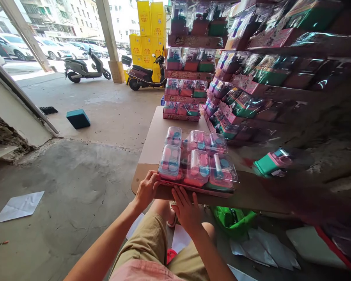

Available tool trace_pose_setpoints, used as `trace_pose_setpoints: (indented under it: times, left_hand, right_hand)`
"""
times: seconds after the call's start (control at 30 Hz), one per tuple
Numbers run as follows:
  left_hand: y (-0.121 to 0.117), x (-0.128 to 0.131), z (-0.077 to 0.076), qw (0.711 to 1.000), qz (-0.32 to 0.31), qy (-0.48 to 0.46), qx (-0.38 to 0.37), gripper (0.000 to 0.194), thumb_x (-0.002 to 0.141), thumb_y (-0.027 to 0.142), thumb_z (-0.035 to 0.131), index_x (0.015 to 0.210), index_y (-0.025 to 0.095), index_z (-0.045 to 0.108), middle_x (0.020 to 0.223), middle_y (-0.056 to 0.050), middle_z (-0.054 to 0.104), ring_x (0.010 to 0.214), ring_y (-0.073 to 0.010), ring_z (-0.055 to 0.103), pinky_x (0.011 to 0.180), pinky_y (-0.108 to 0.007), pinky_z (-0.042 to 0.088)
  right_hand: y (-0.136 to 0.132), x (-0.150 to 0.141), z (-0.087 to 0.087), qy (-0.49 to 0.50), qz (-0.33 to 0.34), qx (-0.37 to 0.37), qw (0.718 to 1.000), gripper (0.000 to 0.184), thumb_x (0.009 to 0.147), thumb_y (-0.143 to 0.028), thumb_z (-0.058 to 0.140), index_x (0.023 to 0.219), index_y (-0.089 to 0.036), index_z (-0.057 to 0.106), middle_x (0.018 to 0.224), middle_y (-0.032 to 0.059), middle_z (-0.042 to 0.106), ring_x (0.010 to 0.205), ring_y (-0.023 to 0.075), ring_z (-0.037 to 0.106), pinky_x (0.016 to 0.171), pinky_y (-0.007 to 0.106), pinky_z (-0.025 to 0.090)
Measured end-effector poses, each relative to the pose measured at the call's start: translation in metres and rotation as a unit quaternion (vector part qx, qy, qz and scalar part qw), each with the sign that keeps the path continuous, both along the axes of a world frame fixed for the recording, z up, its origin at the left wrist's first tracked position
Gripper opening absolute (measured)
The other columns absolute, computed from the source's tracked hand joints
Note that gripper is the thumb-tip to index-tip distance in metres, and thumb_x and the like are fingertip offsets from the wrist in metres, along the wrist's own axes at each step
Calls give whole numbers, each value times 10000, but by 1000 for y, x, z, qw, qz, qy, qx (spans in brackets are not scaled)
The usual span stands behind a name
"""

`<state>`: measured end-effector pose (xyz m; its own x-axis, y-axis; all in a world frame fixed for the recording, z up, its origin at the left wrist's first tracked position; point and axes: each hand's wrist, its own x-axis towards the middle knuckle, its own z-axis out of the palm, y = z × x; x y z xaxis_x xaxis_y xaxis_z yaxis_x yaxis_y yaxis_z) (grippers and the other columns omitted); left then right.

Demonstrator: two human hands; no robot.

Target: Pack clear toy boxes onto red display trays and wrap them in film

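A shallow cardboard display tray (199,188) lies near the table's front edge. It carries several pink and teal toys (197,168) under clear plastic covers. My left hand (146,190) is at the tray's front left corner, fingers bent around it and the thumb partly hidden. Against the front wall of the same tray rests my right hand (187,208), its fingers stretched out and slightly apart. A single green and pink packed toy (272,162) stands to the right on the table, somewhat blurred.
Stacked trays of packed toys (185,76) rise at the table's far end, with more piles (260,78) at right. The table (152,156) has a rounded left corner. Below it lie a green bag (232,220) and plastic sheets. Scooters (86,68) and yellow boxes (150,35) stand beyond.
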<state>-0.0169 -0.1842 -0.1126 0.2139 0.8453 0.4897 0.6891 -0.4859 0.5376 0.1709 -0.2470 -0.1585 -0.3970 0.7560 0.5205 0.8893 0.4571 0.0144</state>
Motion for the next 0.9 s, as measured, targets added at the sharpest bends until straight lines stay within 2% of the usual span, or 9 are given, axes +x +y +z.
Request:
trace_pose_setpoints:
  times: [0.2, 0.3, 0.43, 0.53, 0.67, 0.77, 0.9]
  left_hand:
    - [3, -4, -3, 1000, -25, -1, -7, 139, 884, 143, 414, 876, 207, 536, 945, -37, 572, 768, -140, 610, 643, -234, 492]
    - [4, -7, -3, 999, -34, -9, -11, 135, 892, 162, 416, 873, 208, 542, 945, -35, 573, 797, -140, 614, 668, -234, 495]
    - [1, -5, -2, 1000, -19, -15, -2, 116, 886, 164, 437, 883, 213, 542, 970, -30, 576, 795, -137, 618, 680, -239, 494]
    - [-2, 3, -2, 999, 44, -13, -19, 61, 832, 206, 556, 888, 219, 536, 989, -23, 585, 796, -148, 626, 667, -248, 492]
    - [-2, 14, -4, 991, 129, 4, -38, 163, 761, 280, 654, 799, 211, 510, 899, -8, 594, 709, -159, 619, 574, -246, 458]
    - [4, 12, -4, 993, 112, 11, -33, 119, 778, 242, 610, 745, 212, 499, 823, 9, 580, 664, -142, 598, 579, -237, 444]
    - [28, -7, 3, 999, 19, 14, -25, 89, 786, 196, 554, 710, 215, 510, 756, 9, 570, 637, -136, 575, 610, -238, 447]
  right_hand:
    - [-23, 80, -10, -14, -120, 36, 992, 491, 932, -291, 371, 1419, -231, 338, 1302, 110, 557, 1220, 288, 490, 1036, 527, 215]
    - [-34, 102, -6, -8, -150, 80, 985, 471, 933, -305, 381, 1396, -221, 380, 1243, 114, 603, 1185, 330, 512, 1005, 571, 241]
    - [-33, 110, 11, 78, -216, 120, 966, 445, 920, -318, 416, 1361, -258, 401, 1141, 126, 631, 1038, 342, 582, 899, 549, 377]
    - [-17, 109, 23, 169, -235, 124, 949, 437, 874, -446, 479, 1234, -199, 487, 1093, 185, 572, 1012, 360, 556, 817, 520, 449]
    - [6, 110, 32, 210, -230, 93, 946, 457, 778, -605, 534, 964, -191, 585, 1015, 171, 548, 965, 377, 541, 759, 523, 461]
    - [11, 113, 36, 234, -213, 82, 945, 371, 798, -575, 527, 872, -218, 596, 970, 137, 550, 911, 336, 554, 755, 484, 471]
    - [4, 107, 40, 240, -202, 92, 945, 303, 857, -483, 495, 767, -214, 599, 879, 102, 545, 766, 264, 579, 640, 387, 474]
